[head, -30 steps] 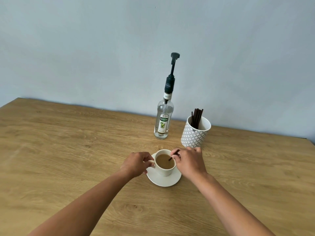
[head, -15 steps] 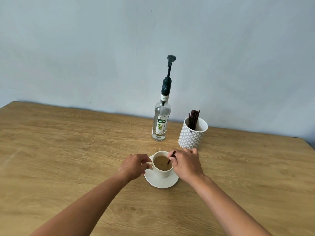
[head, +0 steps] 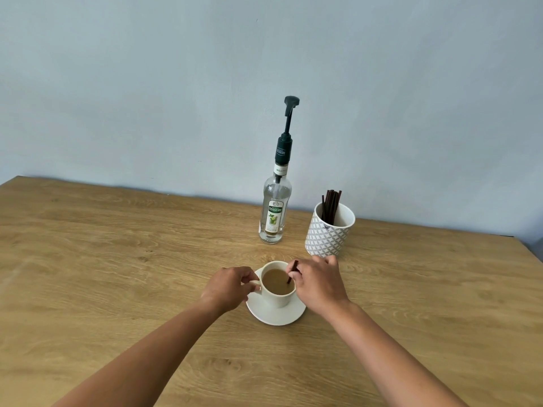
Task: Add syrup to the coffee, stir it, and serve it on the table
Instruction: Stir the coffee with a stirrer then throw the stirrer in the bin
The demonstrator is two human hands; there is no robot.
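A white cup [head: 277, 298] of milky coffee [head: 274, 284] stands on a white saucer [head: 276, 317] at the middle of the wooden table [head: 117, 259]. My left hand [head: 230, 286] pinches the cup's handle on its left side. My right hand [head: 318, 284] holds a dark stir stick [head: 291, 274] whose lower end dips into the coffee at the cup's right side. Behind the cup stands a clear syrup bottle [head: 274, 211] with a dark pump on top.
A patterned white holder [head: 330, 230] with several dark stir sticks [head: 330, 205] stands right of the bottle, just beyond my right hand. A pale wall rises behind the table's far edge. The table's right corner shows at the far right.
The stir stick has shifted inside the cup, toward its right side. My view has drifted slightly, so bottle and holder appear a little further left. Both hands keep their hold.
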